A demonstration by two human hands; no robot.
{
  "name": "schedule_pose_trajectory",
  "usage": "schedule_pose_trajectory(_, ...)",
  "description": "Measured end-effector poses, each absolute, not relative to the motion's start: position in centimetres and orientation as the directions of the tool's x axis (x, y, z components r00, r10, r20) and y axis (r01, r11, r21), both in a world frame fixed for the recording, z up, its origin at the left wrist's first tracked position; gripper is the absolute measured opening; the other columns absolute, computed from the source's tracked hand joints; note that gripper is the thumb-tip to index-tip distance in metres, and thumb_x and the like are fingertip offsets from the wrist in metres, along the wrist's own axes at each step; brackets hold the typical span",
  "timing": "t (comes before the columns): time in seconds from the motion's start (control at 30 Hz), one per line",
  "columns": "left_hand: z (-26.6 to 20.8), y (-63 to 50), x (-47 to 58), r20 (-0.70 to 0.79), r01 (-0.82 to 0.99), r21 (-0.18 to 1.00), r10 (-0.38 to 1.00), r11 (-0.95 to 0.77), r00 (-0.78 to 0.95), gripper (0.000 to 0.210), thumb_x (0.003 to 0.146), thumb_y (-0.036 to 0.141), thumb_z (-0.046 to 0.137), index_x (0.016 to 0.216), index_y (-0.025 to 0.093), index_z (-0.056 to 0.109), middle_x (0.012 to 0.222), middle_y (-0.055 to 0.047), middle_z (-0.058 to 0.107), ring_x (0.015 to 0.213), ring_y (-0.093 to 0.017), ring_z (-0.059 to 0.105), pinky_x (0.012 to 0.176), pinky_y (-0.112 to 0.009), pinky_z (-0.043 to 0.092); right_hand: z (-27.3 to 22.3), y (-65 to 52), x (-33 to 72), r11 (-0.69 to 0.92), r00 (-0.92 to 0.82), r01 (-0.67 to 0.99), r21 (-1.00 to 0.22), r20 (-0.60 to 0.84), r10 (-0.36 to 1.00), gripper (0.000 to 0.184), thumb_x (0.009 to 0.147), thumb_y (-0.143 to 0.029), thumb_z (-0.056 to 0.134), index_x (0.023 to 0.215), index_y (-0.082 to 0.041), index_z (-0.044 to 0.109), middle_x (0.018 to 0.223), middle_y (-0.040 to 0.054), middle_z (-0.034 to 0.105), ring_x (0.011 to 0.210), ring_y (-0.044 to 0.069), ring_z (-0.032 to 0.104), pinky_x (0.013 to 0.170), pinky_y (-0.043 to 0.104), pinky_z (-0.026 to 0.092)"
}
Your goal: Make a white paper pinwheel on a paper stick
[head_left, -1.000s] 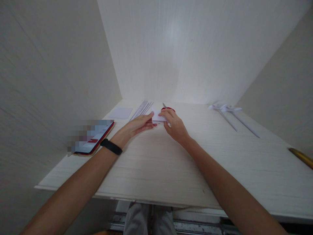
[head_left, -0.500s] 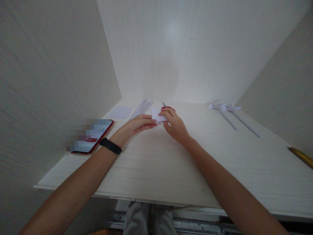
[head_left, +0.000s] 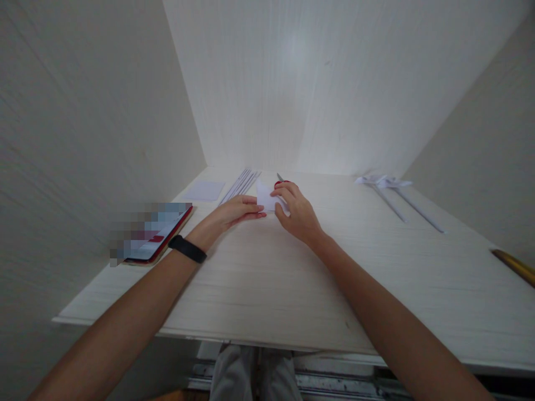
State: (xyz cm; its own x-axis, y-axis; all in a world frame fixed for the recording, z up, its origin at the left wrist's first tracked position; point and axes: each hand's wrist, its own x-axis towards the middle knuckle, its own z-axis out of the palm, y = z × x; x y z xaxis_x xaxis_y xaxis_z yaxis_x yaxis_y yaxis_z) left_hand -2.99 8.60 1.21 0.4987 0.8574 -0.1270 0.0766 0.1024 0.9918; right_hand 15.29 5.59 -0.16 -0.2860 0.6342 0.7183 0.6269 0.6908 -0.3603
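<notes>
In the middle of the table, a small piece of white paper (head_left: 264, 199) is held up between my two hands. My left hand (head_left: 239, 210) pinches its lower left corner between thumb and fingers. From the other side, my right hand (head_left: 300, 214) grips the right part, with the fingertips and thumb bent over the paper. A pair of scissors (head_left: 279, 182) with red handles lies just behind my right hand, which hides part of it. Several thin white paper sticks (head_left: 239, 186) lie side by side behind my left hand.
A flat white paper square (head_left: 204, 191) lies at the back left. Nearer, a phone (head_left: 161, 239) leans by the left wall. Two white paper pinwheels on sticks (head_left: 378, 181) rest at the back right. A gold-coloured object (head_left: 513, 267) sits at the right edge.
The paper looked like a folded triangle before; now its face looks wider and more opened out. My right thumb has moved up and left onto the paper.
</notes>
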Motion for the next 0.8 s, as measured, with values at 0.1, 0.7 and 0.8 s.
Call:
schedule_pose_trajectory(0.1, 0.9, 8.8, -3.1, -0.111, 0.096, 0.993, 0.849, 0.072, 0.517, 0.025, 0.089, 0.03, 0.058, 0.109, 0.014, 0.06, 0.109, -0.007, 0.063, 0.092, -0.017, 0.063, 0.08, -0.037, 0.055, -0.4, 6.0, 15.2, 0.663, -0.234, 0.611, -0.432, 0.702, 0.673, 0.015, 0.085, -0.018, 0.052, 0.1, -0.017, 0.056, 0.109, 0.0117, 0.06, 0.106, 0.024, 0.056, 0.092, 0.043, 0.046)
schedule_pose_trajectory(0.7, 1.4, 8.8, -3.3, -0.111, 0.155, 0.987, 0.886, 0.045, 0.451, 0.026, 0.089, 0.031, 0.058, 0.109, 0.014, 0.06, 0.108, -0.007, 0.063, 0.092, -0.018, 0.063, 0.079, -0.037, 0.056, -2.5, 8.9, 16.2, 0.474, -0.039, 0.35, -0.808, 0.493, 0.869, 0.027, 0.092, -0.034, 0.058, 0.11, -0.013, 0.058, 0.088, 0.0017, 0.062, 0.069, 0.011, 0.06, 0.065, 0.028, 0.053)
schedule_pose_trajectory(0.8, 1.6, 8.8, -3.4, -0.126, 0.148, 0.987, 0.896, 0.068, 0.425, 0.026, 0.089, 0.031, 0.058, 0.109, 0.014, 0.06, 0.108, -0.007, 0.063, 0.092, -0.017, 0.063, 0.079, -0.037, 0.056, -2.6, 9.1, 16.3, 0.459, -0.026, 0.31, -0.833, 0.475, 0.88, 0.027, 0.092, -0.033, 0.058, 0.11, -0.013, 0.058, 0.09, 0.0023, 0.062, 0.071, 0.011, 0.06, 0.066, 0.029, 0.054)
